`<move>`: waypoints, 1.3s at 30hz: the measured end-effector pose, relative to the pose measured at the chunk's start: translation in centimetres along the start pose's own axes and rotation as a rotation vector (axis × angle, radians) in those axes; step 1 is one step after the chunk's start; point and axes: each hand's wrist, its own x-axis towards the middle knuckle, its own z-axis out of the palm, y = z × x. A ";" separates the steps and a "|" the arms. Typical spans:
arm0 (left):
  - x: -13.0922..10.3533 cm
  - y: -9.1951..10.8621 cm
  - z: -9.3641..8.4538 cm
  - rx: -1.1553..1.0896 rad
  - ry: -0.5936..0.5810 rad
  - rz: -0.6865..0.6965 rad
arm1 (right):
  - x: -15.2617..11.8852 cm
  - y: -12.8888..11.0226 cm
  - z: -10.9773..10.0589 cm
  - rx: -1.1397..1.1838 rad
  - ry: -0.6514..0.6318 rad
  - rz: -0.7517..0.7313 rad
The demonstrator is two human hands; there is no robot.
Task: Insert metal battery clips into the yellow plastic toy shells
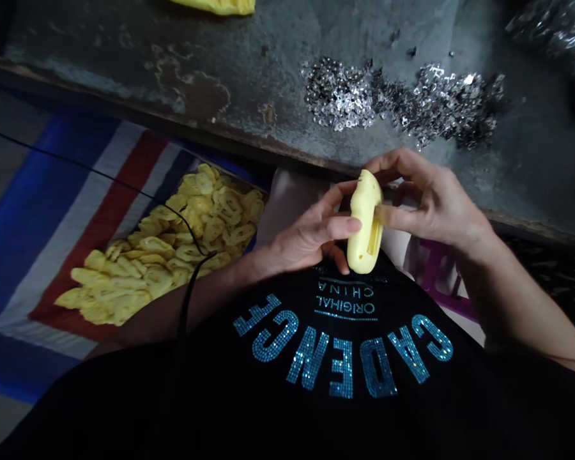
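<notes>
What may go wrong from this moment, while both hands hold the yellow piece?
The yellow piece might slip, since only the fingers of the left hand and right hand hold it.
The small metal parts lie near the bench edge; a bump could scatter some.
The black cord crosses the left forearm in view and might snag.

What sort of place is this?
Likely a workshop or small factory: small metal parts lie heaped on a worn bench, and a pile of yellow pieces sits beside it, resembling the held yellow piece.
</notes>
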 end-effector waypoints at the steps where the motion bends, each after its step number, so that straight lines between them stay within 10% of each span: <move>1: 0.0 0.2 0.2 0.011 0.009 -0.003 | -0.3 0.2 0.1 -0.004 0.014 -0.007; 7: -0.1 1.1 1.7 0.214 -0.023 -0.070 | -3.6 3.2 2.5 0.031 0.201 -0.089; 13: -0.2 2.2 3.6 0.685 0.032 0.142 | -5.7 6.2 5.8 0.014 0.681 -0.300; 22: -1.2 2.0 4.0 0.888 -0.008 0.367 | -5.5 5.9 6.3 -0.186 0.794 -0.324; 33: -1.1 2.7 3.0 0.724 0.014 0.479 | -4.1 4.0 5.5 -0.205 0.824 -0.221; 39: -0.7 3.8 1.0 0.724 -0.032 0.521 | -2.2 3.0 4.8 -0.237 0.246 -0.068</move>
